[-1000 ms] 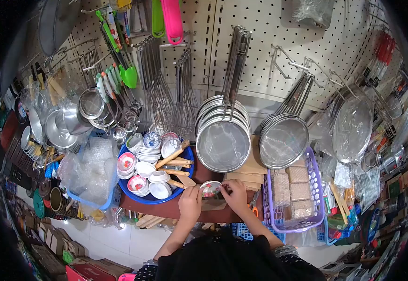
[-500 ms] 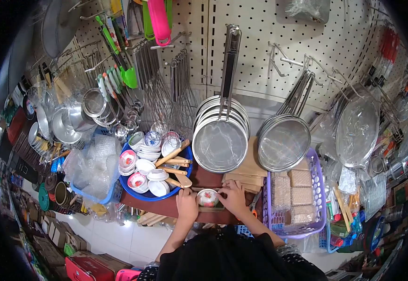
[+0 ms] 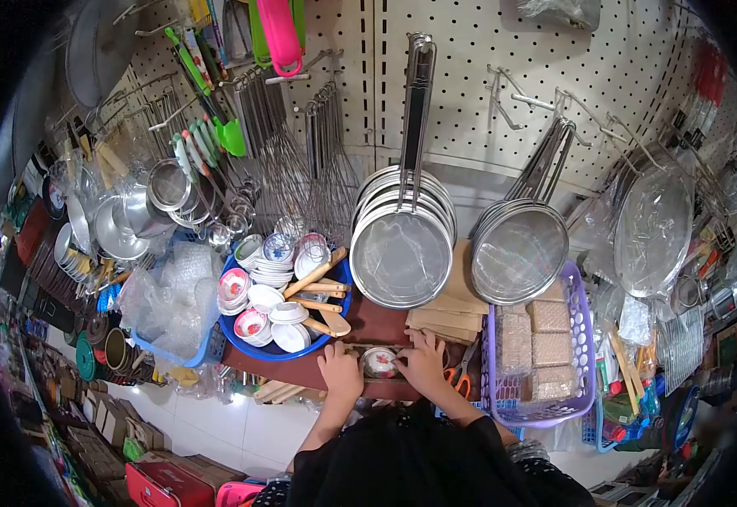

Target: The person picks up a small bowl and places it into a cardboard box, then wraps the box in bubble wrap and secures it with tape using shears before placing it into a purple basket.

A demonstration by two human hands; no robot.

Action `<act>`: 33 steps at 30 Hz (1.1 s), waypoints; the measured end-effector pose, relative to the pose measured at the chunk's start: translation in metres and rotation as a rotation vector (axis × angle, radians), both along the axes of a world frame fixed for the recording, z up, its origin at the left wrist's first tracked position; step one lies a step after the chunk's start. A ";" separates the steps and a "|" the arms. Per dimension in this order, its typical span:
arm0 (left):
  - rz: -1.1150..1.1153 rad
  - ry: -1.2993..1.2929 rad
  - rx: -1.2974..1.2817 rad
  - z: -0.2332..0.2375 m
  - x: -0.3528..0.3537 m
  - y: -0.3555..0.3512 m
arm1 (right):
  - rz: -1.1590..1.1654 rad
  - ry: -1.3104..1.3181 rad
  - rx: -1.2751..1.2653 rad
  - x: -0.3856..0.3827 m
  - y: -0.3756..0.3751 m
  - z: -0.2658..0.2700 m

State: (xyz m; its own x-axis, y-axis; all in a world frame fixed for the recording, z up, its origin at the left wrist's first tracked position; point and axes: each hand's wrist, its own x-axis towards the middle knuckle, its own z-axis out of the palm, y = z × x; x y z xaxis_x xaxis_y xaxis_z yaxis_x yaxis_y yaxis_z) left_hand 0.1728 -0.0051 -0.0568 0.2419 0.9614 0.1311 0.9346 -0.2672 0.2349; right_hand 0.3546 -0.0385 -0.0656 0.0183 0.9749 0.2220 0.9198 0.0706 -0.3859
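Observation:
A small white bowl with red flowers (image 3: pixel 379 362) sits on or in a brown cardboard piece (image 3: pixel 374 346) at the counter's front edge. My left hand (image 3: pixel 341 373) is closed on the left end of the cardboard, beside the bowl. On the other side, my right hand (image 3: pixel 423 365) has its thumb at the bowl's right rim and its curled fingers at the cardboard's right end. Whether the cardboard is a flat sheet or an open box is hard to see. Orange-handled scissors (image 3: pixel 461 376) lie just right of my right hand.
At left, a blue basin (image 3: pixel 242 342) holds several small bowls and wooden-handled utensils. Flat cardboard (image 3: pixel 444 322) lies behind my right hand. A purple basket (image 3: pixel 586 372) with bubble-wrapped packs stands right. Large strainers (image 3: pixel 402 258) hang low over the counter; bubble wrap (image 3: pixel 184 291) fills a bin farther left.
The bowl sits lower against the cardboard, with less of its flowered side showing. Both hands stay around it. The whole view has shifted slightly, and more of the scissors shows.

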 end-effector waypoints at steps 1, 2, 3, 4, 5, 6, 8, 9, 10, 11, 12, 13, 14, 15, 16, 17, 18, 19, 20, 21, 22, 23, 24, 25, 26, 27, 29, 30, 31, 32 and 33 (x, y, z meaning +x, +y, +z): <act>0.000 -0.013 -0.016 0.002 -0.001 0.000 | -0.001 -0.002 -0.004 0.000 0.000 0.000; -0.009 -0.040 -0.005 0.003 -0.002 -0.001 | 0.001 -0.002 -0.002 0.000 -0.001 0.001; -0.017 -0.068 0.007 0.003 -0.003 -0.001 | 0.003 -0.002 0.001 0.000 -0.001 0.002; -0.022 -0.097 0.021 0.004 -0.005 -0.001 | 0.008 -0.003 0.004 0.000 -0.001 0.004; -0.038 -0.184 0.037 0.005 -0.006 -0.001 | 0.006 0.011 0.013 -0.001 -0.002 0.007; -0.051 -0.272 0.055 0.007 -0.008 -0.002 | 0.007 0.025 0.022 -0.002 -0.003 0.011; -0.105 -0.430 0.171 0.014 -0.014 -0.002 | 0.005 0.057 0.061 -0.008 0.000 0.018; -0.066 -0.491 0.184 0.023 -0.018 -0.003 | 0.000 0.076 0.090 -0.011 0.002 0.022; -0.029 -0.550 0.197 0.032 -0.021 -0.005 | -0.007 0.096 0.119 -0.016 0.003 0.025; 0.007 -0.608 0.209 0.038 -0.026 -0.004 | 0.002 0.131 0.149 -0.022 0.006 0.029; 0.021 -0.624 0.311 0.039 -0.032 0.000 | 0.010 0.167 0.179 -0.029 0.010 0.034; 0.066 -0.652 0.330 0.038 -0.042 0.004 | 0.017 0.203 0.210 -0.036 0.015 0.039; 0.128 -0.623 0.359 0.037 -0.052 0.010 | 0.036 0.208 0.237 -0.044 0.020 0.044; 0.189 -0.593 0.388 0.038 -0.063 0.015 | 0.054 0.212 0.264 -0.054 0.025 0.050; 0.217 -0.553 0.374 0.041 -0.078 0.020 | 0.073 0.217 0.291 -0.065 0.030 0.055; 0.225 -0.557 0.426 0.036 -0.094 0.028 | 0.097 0.251 0.296 -0.076 0.034 0.059; 0.254 -0.520 0.412 0.035 -0.110 0.033 | 0.121 0.285 0.301 -0.089 0.038 0.062; 0.281 -0.484 0.398 0.036 -0.126 0.039 | 0.144 0.319 0.308 -0.101 0.043 0.066; 0.297 -0.455 0.434 0.033 -0.143 0.046 | 0.183 0.348 0.326 -0.113 0.050 0.069; 0.312 -0.425 0.469 0.031 -0.159 0.053 | 0.206 0.367 0.290 -0.126 0.054 0.070; 0.359 -0.399 0.396 0.032 -0.174 0.057 | 0.228 0.386 0.254 -0.140 0.058 0.071; 0.354 -0.440 0.407 0.033 -0.187 0.063 | 0.249 0.404 0.218 -0.154 0.062 0.072; 0.423 -0.448 0.284 0.039 -0.197 0.067 | 0.255 0.394 0.166 -0.167 0.066 0.071; 0.490 -0.455 0.161 0.045 -0.207 0.070 | 0.262 0.384 0.114 -0.181 0.070 0.070; 0.476 -0.411 0.149 0.041 -0.216 0.076 | 0.269 0.374 0.061 -0.194 0.074 0.069; 0.463 -0.367 0.137 0.036 -0.224 0.084 | 0.277 0.363 0.010 -0.207 0.078 0.067; 0.424 -0.281 0.071 0.030 -0.238 0.096 | 0.218 0.297 -0.042 -0.233 0.090 0.062; 0.398 -0.239 0.016 0.031 -0.240 0.099 | 0.189 0.264 -0.067 -0.244 0.097 0.057; 0.372 -0.197 -0.038 0.031 -0.242 0.104 | 0.159 0.230 -0.090 -0.253 0.106 0.051; 0.343 -0.172 -0.029 0.024 -0.245 0.109 | 0.145 0.229 -0.056 -0.261 0.115 0.034; 0.333 -0.122 -0.048 0.024 -0.244 0.113 | 0.110 0.214 -0.062 -0.267 0.120 0.029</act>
